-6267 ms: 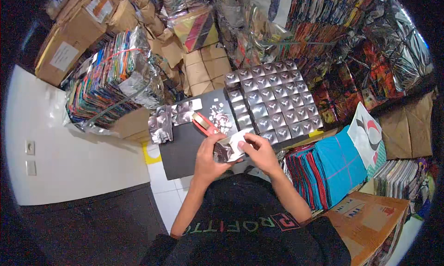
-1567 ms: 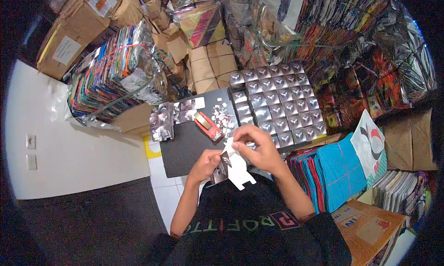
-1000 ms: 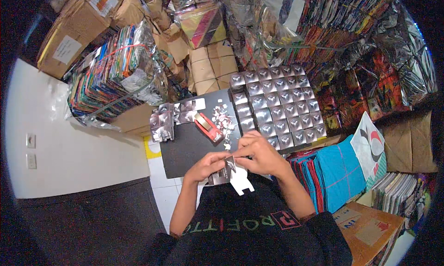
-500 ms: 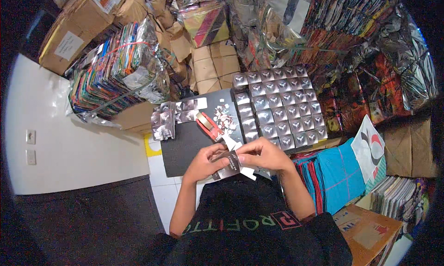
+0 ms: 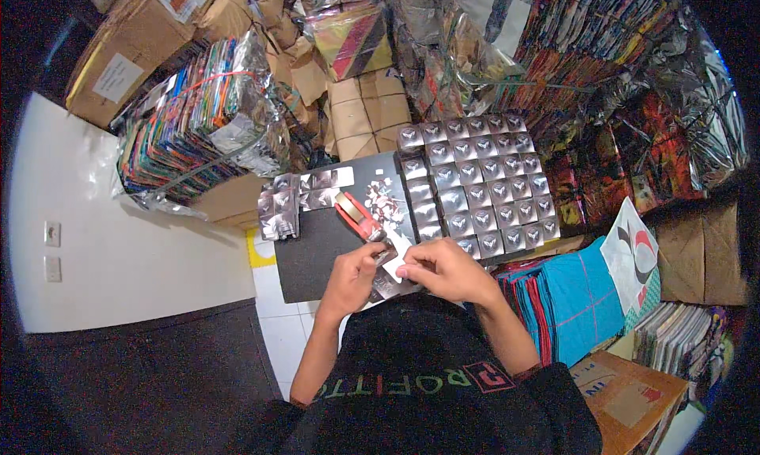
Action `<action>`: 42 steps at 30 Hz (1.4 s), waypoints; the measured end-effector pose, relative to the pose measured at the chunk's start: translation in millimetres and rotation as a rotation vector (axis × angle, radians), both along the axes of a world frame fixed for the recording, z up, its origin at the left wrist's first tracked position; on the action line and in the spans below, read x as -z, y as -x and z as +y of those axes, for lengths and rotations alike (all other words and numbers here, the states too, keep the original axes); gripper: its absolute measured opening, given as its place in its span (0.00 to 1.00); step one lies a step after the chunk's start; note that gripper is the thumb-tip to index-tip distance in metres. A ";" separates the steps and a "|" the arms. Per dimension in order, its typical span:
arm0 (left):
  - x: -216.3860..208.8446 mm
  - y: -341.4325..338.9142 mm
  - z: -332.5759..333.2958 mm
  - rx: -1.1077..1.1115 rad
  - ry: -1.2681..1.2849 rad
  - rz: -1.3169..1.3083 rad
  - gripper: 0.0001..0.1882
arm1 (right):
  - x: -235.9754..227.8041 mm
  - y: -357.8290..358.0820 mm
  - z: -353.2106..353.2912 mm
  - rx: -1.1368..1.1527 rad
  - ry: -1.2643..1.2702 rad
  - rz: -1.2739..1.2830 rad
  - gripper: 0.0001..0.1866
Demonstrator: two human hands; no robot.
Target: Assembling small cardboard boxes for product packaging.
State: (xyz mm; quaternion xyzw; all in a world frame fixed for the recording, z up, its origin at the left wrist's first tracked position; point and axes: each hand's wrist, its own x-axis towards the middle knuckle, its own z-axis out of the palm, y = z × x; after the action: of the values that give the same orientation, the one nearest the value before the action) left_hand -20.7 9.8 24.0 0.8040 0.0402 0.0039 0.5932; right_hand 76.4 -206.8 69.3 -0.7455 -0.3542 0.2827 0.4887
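Note:
Close to my body, at the table's near edge, both hands are on a small folding carton [image 5: 384,287] with dark printed sides and white inner faces. My left hand [image 5: 351,279] grips its left side between thumb and fingers. My right hand [image 5: 445,270] pinches a white flap at its right. The fingers partly hide the carton's shape. Just beyond my hands lies a red tape dispenser [image 5: 358,220] with a roll of tape. Small white and brown scraps [image 5: 383,200] are scattered beside it on the dark tabletop [image 5: 317,253].
Rows of dark, silvery small boxes [image 5: 491,168] fill the table's right side. Flat dark cartons [image 5: 279,208] are stacked at its left. Wrapped bundles [image 5: 194,127] and paper parcels [image 5: 368,111] crowd the back. A blue cloth stack [image 5: 574,293] and a cardboard box [image 5: 633,396] stand right.
The carton has turned and tilted in my hands, so more of its white side shows. My left fingers have shifted upward around it, and the right hand has moved slightly.

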 end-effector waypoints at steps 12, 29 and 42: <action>25.3 -4.4 2.6 -0.133 0.462 0.116 0.53 | -11.3 -3.3 -0.9 0.519 -0.279 -0.243 0.20; 3.9 -18.2 -14.1 -0.402 1.364 0.293 0.23 | 12.5 11.0 2.1 0.072 -0.267 -0.461 0.28; 26.4 8.2 -18.3 -0.197 1.174 0.390 0.27 | 20.2 15.6 16.6 0.476 -0.308 -0.268 0.21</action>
State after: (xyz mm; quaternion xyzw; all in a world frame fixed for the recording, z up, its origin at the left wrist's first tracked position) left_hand -28.9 -8.5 -2.4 0.3224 0.2173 -0.1109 0.9146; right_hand 60.8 -190.2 49.0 -0.7552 -0.2698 0.0026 0.5973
